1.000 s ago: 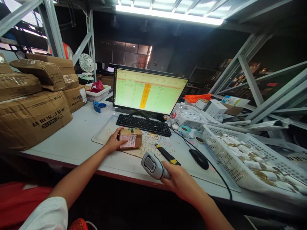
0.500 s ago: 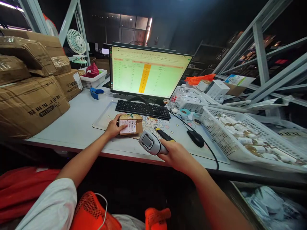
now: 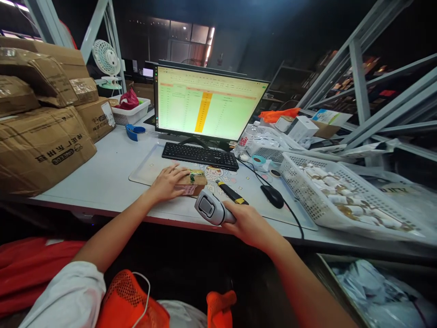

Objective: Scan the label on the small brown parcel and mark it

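My left hand [image 3: 169, 183] lies over the top of a small cardboard parcel [image 3: 195, 181], which has a white label along its near side, mostly hidden by my fingers. My right hand [image 3: 247, 223] grips a grey handheld barcode scanner [image 3: 209, 208] by its handle, its head pointing left toward the parcel. Just beyond the scanner lies a yellow-and-black utility knife [image 3: 232, 192] on a printed desk mat [image 3: 150, 168].
A keyboard [image 3: 200, 156] sits below the monitor [image 3: 205, 102], with a corded mouse [image 3: 272, 197] to the right. A white mesh basket [image 3: 327, 196] holds wrapped rolls. Large cardboard boxes [image 3: 41, 150] are stacked at left, and a bin of plastic bags [image 3: 375, 291] sits low right.
My left hand has slid farther onto the parcel, which has moved slightly right and shows less of its label. The view has tilted a little, and the scanner stays in my right hand.
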`<state>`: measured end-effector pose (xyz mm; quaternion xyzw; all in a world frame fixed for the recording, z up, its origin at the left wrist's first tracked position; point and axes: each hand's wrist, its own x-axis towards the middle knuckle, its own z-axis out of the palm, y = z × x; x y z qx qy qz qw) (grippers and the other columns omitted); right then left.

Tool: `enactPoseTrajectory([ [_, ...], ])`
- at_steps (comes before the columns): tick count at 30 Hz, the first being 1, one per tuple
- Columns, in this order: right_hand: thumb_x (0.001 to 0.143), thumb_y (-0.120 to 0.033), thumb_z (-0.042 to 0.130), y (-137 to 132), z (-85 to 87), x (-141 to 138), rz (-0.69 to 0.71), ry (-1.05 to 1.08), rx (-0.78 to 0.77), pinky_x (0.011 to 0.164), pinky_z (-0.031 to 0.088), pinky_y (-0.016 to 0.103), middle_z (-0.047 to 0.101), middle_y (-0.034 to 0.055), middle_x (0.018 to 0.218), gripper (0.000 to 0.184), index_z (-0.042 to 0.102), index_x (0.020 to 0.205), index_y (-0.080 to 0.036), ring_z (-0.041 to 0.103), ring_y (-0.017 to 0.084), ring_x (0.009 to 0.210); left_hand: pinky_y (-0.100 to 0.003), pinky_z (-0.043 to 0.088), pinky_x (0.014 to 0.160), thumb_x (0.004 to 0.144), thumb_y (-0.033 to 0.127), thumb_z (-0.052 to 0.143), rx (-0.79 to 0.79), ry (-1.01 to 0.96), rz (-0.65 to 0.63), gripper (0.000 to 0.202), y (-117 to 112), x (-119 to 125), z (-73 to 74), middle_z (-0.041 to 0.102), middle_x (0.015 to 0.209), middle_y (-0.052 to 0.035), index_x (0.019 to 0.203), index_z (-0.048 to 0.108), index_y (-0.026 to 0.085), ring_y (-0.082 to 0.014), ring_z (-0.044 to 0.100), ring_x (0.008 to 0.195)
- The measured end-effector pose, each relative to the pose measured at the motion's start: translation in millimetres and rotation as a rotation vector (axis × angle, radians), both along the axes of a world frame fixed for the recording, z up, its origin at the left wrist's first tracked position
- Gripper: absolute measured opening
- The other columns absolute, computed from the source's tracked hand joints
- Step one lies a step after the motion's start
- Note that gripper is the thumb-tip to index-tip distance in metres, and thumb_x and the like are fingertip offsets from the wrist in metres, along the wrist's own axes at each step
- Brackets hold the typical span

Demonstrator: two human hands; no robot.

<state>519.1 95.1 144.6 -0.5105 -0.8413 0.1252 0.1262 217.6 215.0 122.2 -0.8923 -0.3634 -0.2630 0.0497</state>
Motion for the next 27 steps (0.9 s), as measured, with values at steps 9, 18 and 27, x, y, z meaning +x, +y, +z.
enactPoseTrajectory([
  [9,0.088,-0.020,0.067,-8.1,-14.6,8.0,0.044,0.046,-0.018,0.079,0.046,0.032,0.075,0.0094,0.109,0.023,0.065,0.110,-0.020,0.070,0.025,0.095,-0.049,0.049,0.107,0.093,0.043,0.072,0.134,0.057,0.162,0.056,-4.4,38.3,-7.6,0.067,0.134,-0.0144,0.144,0.059,0.024,-0.0325,0.063,0.124],
  [18,0.088,-0.023,0.068,-4.8,-24.3,16.7,0.038,0.019,-0.002,0.077,0.047,0.031,0.076,0.0103,0.106,0.020,0.064,0.107,-0.020,0.070,0.025,0.091,-0.053,0.041,0.114,0.102,0.042,0.056,0.227,0.069,0.191,0.041,9.1,42.2,-23.6,0.067,0.133,-0.0176,0.132,0.069,0.018,-0.0325,0.060,0.124],
  [27,0.087,-0.022,0.069,-3.8,-23.4,16.1,0.057,-0.007,0.022,0.079,0.046,0.031,0.077,0.0097,0.108,0.024,0.064,0.111,-0.020,0.071,0.026,0.096,-0.050,0.048,0.112,0.103,0.043,0.051,0.174,-0.079,0.136,0.042,18.3,40.0,-26.9,0.070,0.133,-0.0152,0.127,0.073,0.017,-0.0314,0.062,0.124],
])
